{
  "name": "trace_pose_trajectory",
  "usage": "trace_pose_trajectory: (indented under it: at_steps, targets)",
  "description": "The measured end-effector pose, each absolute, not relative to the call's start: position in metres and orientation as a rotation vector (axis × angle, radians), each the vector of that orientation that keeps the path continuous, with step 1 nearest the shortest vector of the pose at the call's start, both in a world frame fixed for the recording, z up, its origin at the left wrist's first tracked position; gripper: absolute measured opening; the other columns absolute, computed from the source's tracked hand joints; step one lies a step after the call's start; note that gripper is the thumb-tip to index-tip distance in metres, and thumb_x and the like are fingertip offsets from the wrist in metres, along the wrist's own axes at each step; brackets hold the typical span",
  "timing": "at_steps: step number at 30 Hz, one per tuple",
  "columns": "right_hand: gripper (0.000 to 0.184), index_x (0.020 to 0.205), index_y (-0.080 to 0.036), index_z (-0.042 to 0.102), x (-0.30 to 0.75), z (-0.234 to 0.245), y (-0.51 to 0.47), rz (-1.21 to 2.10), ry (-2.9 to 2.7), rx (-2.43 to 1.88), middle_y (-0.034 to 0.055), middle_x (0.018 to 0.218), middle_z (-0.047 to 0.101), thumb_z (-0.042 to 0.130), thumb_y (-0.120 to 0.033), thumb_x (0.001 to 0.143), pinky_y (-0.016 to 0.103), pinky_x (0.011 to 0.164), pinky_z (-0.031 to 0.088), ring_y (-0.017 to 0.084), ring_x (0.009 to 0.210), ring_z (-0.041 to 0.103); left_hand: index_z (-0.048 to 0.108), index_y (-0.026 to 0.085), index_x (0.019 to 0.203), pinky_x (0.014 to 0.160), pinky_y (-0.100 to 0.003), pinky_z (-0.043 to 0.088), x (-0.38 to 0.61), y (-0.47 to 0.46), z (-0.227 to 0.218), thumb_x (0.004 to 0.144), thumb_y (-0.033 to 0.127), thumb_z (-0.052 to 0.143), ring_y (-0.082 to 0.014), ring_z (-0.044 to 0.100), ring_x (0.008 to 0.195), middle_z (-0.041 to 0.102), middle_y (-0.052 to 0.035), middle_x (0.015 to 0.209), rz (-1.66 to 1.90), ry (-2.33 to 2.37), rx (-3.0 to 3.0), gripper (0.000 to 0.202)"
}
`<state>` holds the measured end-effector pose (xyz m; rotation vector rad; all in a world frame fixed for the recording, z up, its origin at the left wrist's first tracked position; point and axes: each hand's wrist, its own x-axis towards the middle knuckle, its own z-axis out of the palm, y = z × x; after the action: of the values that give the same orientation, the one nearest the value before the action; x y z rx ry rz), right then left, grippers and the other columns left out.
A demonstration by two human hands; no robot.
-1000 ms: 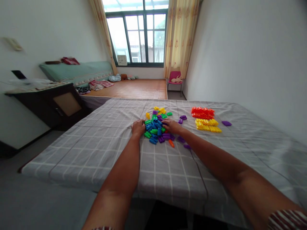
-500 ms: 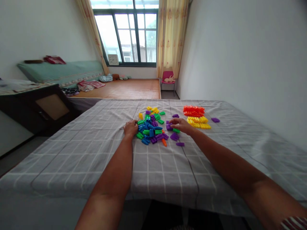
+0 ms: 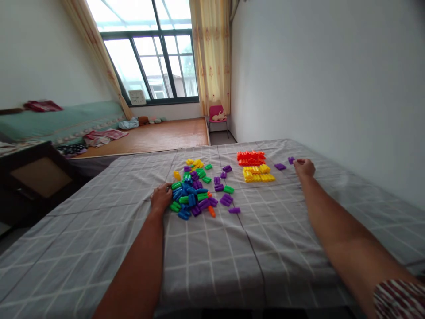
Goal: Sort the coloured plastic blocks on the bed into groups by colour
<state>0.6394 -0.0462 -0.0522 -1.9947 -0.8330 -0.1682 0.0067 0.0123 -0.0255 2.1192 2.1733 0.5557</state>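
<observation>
A loose pile of small plastic blocks (image 3: 194, 195) in blue, green, purple and yellow lies on a grey checked bed sheet (image 3: 215, 252). My left hand (image 3: 161, 198) rests at the pile's left edge, fingers curled against the blocks. To the right stand a neat row of orange blocks (image 3: 251, 157) and a row of yellow blocks (image 3: 258, 173). My right hand (image 3: 304, 167) is stretched out far right, pinching a purple block (image 3: 291, 160) that sits near another purple block (image 3: 280, 166) on the sheet.
A white wall runs along the right side of the bed. Beyond the bed are a wooden platform (image 3: 149, 137), a pink chair (image 3: 218, 116), a window with yellow curtains (image 3: 210, 57), and a dark cabinet (image 3: 33, 177) at left.
My right hand left the pile and swung right past the orange and yellow rows, carrying a purple block. My left hand stayed at the pile. The view turned right.
</observation>
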Motion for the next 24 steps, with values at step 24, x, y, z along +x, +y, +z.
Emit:
trace_pose_trajectory:
  at_steps: [24]
  targets:
    - [0.034, 0.105, -0.021, 0.075, 0.628, -0.054, -0.056, -0.145, -1.130, -2.280, 0.0107, 0.105, 0.073, 0.057, -0.039, 0.083, 0.034, 0.077, 0.049, 0.026, 0.092, 0.067, 0.067, 0.025, 0.120, 0.088, -0.038, 0.049, 0.000, 0.026, -0.030, 0.086, 0.027, 0.042, -0.0295, 0.060, 0.114, 0.067, -0.0082, 0.125, 0.512, 2.196, 2.150, 0.042]
